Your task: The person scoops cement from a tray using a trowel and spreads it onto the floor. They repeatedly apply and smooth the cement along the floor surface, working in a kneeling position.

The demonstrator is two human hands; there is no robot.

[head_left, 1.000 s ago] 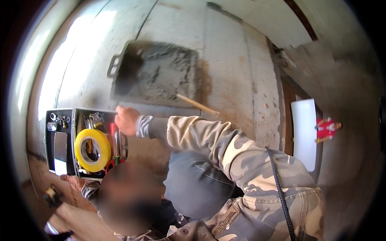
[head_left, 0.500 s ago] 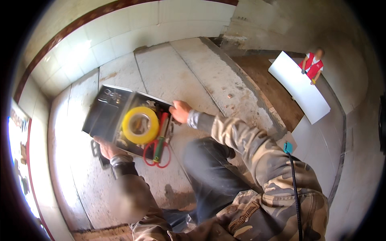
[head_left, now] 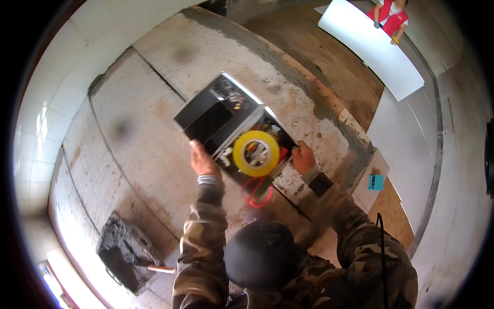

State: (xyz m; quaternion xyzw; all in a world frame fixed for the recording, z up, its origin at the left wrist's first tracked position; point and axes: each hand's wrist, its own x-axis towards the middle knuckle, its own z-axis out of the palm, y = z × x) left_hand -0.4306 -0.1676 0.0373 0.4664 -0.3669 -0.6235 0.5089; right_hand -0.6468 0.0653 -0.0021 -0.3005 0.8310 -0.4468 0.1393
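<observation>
The open toolbox sits near the middle of the view, between the two hands and over the concrete floor; half a second ago it shows further left. The whole view has swung round as well, so the mortar tub, just beside the box a second ago, now appears at lower left, well apart from it, with a wooden handle at its side.

The right hand grips the box's right corner, its fingers bent in and pinching the edge. The left hand lies against the near edge of the lid half, at the lower left; some of its fingers are hidden, so I cannot tell how firmly its grip is pressed together.

Inside, the yellow tape roll keeps its place in the deeper half, and the red scissor handles, blurred, still stick out over the near edge. The lid half holds a dark flat slab and small metal pieces.

The white panel and the co-worker in a red vest now appear higher, at the upper right.
</observation>
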